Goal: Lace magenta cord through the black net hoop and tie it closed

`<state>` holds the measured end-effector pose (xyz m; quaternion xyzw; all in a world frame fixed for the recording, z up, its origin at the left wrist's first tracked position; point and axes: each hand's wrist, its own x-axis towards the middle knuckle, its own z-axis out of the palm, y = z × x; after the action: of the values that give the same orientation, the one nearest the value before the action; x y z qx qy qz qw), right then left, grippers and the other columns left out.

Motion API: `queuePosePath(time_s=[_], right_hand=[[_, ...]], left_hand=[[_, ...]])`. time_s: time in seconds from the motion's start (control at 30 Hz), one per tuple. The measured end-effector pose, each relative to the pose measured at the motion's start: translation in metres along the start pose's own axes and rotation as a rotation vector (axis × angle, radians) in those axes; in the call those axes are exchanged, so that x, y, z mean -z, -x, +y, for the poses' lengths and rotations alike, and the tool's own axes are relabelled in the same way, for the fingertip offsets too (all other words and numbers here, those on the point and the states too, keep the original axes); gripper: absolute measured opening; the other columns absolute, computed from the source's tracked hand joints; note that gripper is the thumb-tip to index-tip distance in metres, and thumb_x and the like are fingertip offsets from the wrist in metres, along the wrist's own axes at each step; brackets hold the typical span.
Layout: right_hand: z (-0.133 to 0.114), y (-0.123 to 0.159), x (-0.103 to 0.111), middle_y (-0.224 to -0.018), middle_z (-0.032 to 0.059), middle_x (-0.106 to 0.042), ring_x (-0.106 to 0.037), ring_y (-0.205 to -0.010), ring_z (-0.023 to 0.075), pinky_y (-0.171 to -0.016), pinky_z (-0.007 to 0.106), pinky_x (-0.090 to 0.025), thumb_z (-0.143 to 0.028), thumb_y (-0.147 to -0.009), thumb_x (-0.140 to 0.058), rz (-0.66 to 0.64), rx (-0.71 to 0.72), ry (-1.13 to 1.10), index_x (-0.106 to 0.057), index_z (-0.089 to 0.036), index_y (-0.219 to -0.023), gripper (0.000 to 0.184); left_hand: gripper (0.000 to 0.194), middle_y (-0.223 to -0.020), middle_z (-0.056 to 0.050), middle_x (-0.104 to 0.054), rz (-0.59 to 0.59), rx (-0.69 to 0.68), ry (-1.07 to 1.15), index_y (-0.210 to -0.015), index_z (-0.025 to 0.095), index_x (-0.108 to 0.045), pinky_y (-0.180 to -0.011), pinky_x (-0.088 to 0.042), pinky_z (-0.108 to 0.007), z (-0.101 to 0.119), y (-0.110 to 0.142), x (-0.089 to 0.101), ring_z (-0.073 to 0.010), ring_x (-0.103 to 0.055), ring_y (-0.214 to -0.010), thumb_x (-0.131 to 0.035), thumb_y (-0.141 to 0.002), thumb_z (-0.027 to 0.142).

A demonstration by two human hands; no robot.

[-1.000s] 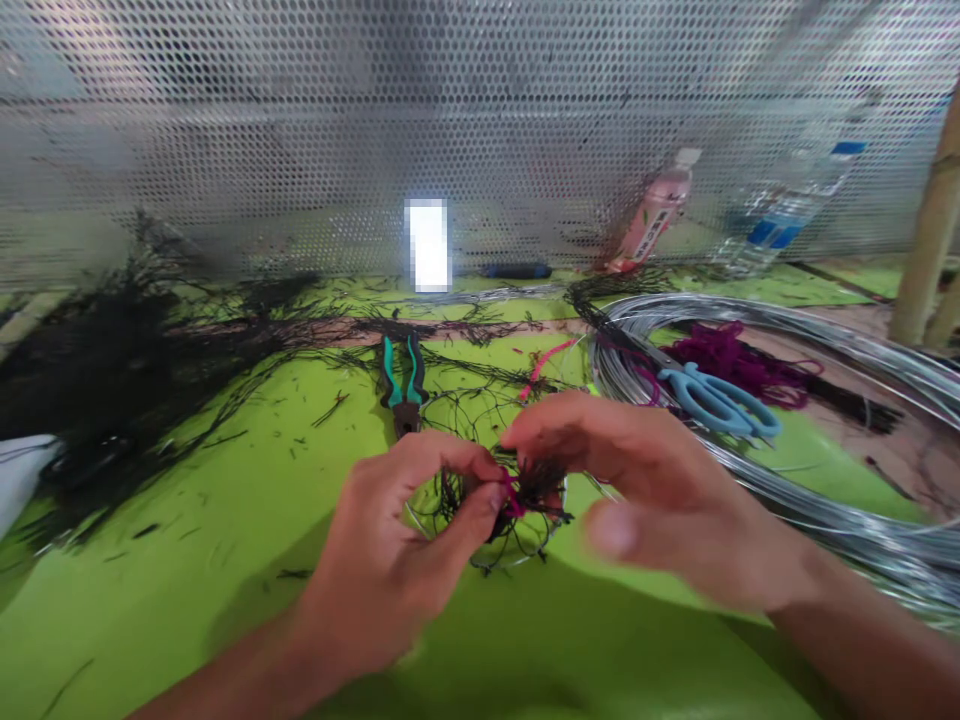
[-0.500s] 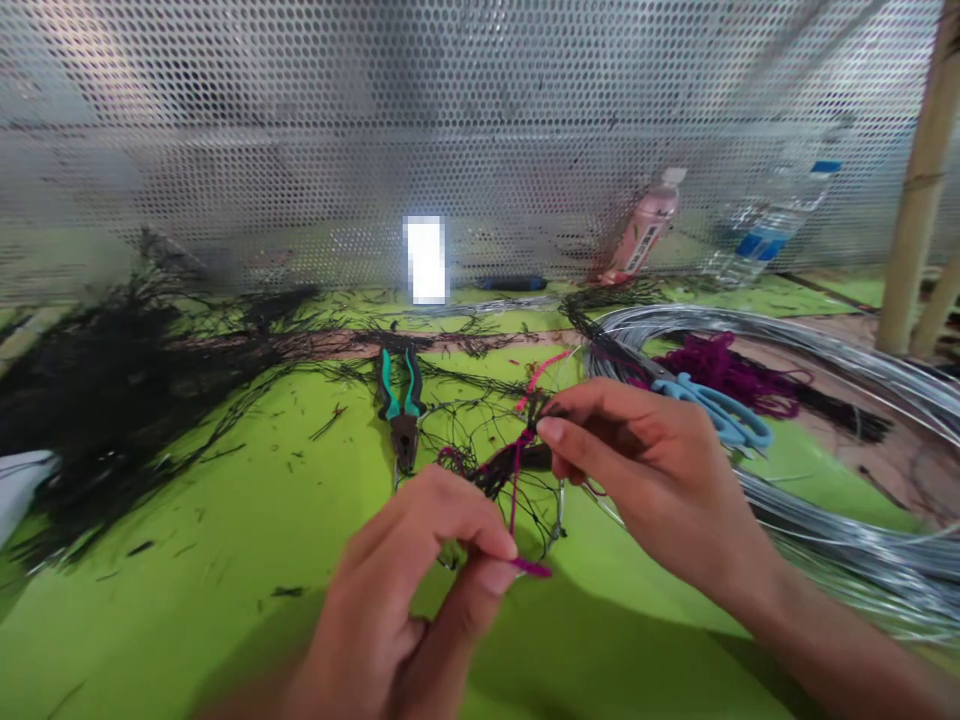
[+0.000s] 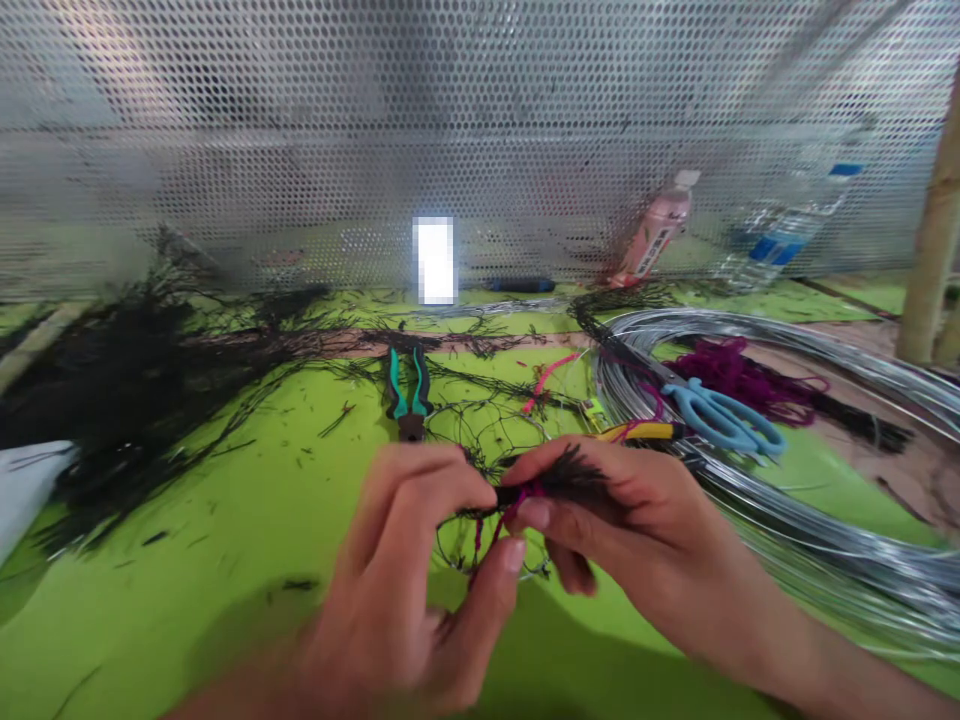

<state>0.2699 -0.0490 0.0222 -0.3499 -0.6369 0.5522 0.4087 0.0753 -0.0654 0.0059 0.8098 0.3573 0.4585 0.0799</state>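
Note:
A bundle of thin black strands (image 3: 574,470) with a frayed end lies across my fingers, purple yarn (image 3: 531,490) wound around it. My right hand (image 3: 637,520) pinches the bundle at the yarn wrap, thumb in front and fingers behind. From the other side my left hand (image 3: 420,560) has its curled fingers at the bundle, its thumb lower down beside the hanging yarn. Below the hands, a loop of thin wire and black netting (image 3: 450,550) rests on the green surface, partly hidden by them.
Pliers with teal-and-black handles (image 3: 409,390) lie beyond my left hand. To the right are a yellow-handled tool (image 3: 641,430), blue scissors (image 3: 724,415), coiled silver wire (image 3: 840,560) and purple yarn skeins (image 3: 731,375). Black strands (image 3: 120,390) heap at left; two bottles lean against the perforated metal sheet (image 3: 300,150).
My left hand has let go of the stretched yarn end and moved up to the bundle. My right hand has lowered, and the bundle's frayed end now points right. The yellow-handled tool has come into view.

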Motion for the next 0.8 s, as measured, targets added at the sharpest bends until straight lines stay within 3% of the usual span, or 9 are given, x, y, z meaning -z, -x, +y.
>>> queuePosePath(time_s=[0.07, 0.17, 0.3, 0.43, 0.53, 0.6, 0.67, 0.8], right_hand=[[-0.001, 0.001, 0.000, -0.071, -0.0019, -0.066, -0.054, -0.055, 0.0082, -0.051, 0.020, -0.046, -0.031, -0.096, -0.068, -0.020, 0.022, 0.011, -0.074, -0.021, -0.098, 0.011], [-0.004, 0.001, 0.002, -0.085, 0.0006, -0.073, -0.064, -0.074, 0.0135, -0.067, 0.024, -0.054, -0.030, -0.094, -0.071, 0.006, 0.050, 0.091, -0.076, -0.023, -0.098, 0.010], [-0.005, 0.001, 0.006, -0.072, 0.0009, -0.069, -0.064, -0.069, 0.0177, -0.060, 0.027, -0.052, -0.034, -0.090, -0.074, 0.052, 0.014, 0.254, -0.075, -0.022, -0.096, 0.013], [-0.004, 0.000, 0.009, -0.070, 0.0010, -0.065, -0.060, -0.067, 0.0160, -0.056, 0.025, -0.048, -0.037, -0.094, -0.069, 0.047, 0.065, 0.292, -0.072, -0.021, -0.089, 0.018], [-0.004, 0.000, 0.009, -0.064, -0.0018, -0.056, -0.049, -0.057, 0.0114, -0.049, 0.023, -0.037, -0.039, -0.097, -0.064, 0.062, 0.060, 0.296, -0.069, -0.020, -0.084, 0.024], [-0.004, 0.002, 0.007, -0.059, -0.0046, -0.047, -0.039, -0.052, 0.0094, -0.046, 0.023, -0.029, -0.039, -0.099, -0.062, 0.083, 0.056, 0.307, -0.066, -0.020, -0.084, 0.024], [-0.005, 0.005, 0.004, -0.058, -0.0053, -0.043, -0.035, -0.051, 0.0084, -0.046, 0.024, -0.026, -0.036, -0.101, -0.057, 0.080, 0.110, 0.373, -0.063, -0.019, -0.080, 0.028], [-0.006, 0.008, -0.002, -0.059, -0.0046, -0.045, -0.037, -0.052, 0.0076, -0.051, 0.025, -0.028, -0.024, -0.102, -0.047, 0.000, 0.236, 0.588, -0.056, -0.018, -0.075, 0.029]], left_hand=[[0.051, -0.128, -0.010, -0.064, -0.113, 0.025, 0.029, -0.135, 0.024, -0.046, -0.103, -0.050, -0.039, -0.003, -0.004, 0.003, -0.0255, -0.062, -0.119, -0.066, -0.088, 0.014], [0.055, -0.140, -0.008, -0.062, -0.319, 0.148, 0.137, -0.149, 0.027, -0.034, -0.105, -0.050, -0.036, -0.004, -0.008, 0.002, -0.0236, -0.062, -0.126, -0.056, -0.100, 0.022], [0.051, -0.135, -0.006, -0.068, -0.369, 0.272, 0.235, -0.149, 0.029, -0.040, -0.096, -0.056, -0.033, 0.001, -0.007, -0.001, -0.0236, -0.069, -0.114, -0.057, -0.101, 0.031], [0.043, -0.127, -0.006, -0.070, -0.308, 0.346, 0.368, -0.145, 0.029, -0.049, -0.093, -0.056, -0.031, 0.004, -0.006, 0.003, -0.0221, -0.069, -0.109, -0.054, -0.103, 0.033], [0.031, -0.097, -0.003, -0.072, -0.247, 0.499, 0.589, -0.133, 0.028, -0.061, -0.080, -0.057, -0.027, 0.004, -0.010, 0.004, -0.0175, -0.069, -0.090, -0.044, -0.108, 0.034], [0.026, -0.082, -0.001, -0.068, -0.201, 0.545, 0.668, -0.123, 0.026, -0.067, -0.071, -0.056, -0.024, 0.005, -0.013, 0.003, -0.0153, -0.066, -0.079, -0.049, -0.106, 0.033], [0.019, -0.079, 0.000, -0.067, -0.155, 0.530, 0.648, -0.117, 0.025, -0.069, -0.067, -0.055, -0.022, 0.005, -0.015, 0.002, -0.0140, -0.066, -0.075, -0.056, -0.104, 0.031], [0.019, -0.085, 0.001, -0.067, -0.053, 0.462, 0.415, -0.116, 0.028, -0.069, -0.069, -0.054, -0.022, -0.003, -0.017, 0.008, -0.0131, -0.065, -0.079, -0.054, -0.104, 0.028]])
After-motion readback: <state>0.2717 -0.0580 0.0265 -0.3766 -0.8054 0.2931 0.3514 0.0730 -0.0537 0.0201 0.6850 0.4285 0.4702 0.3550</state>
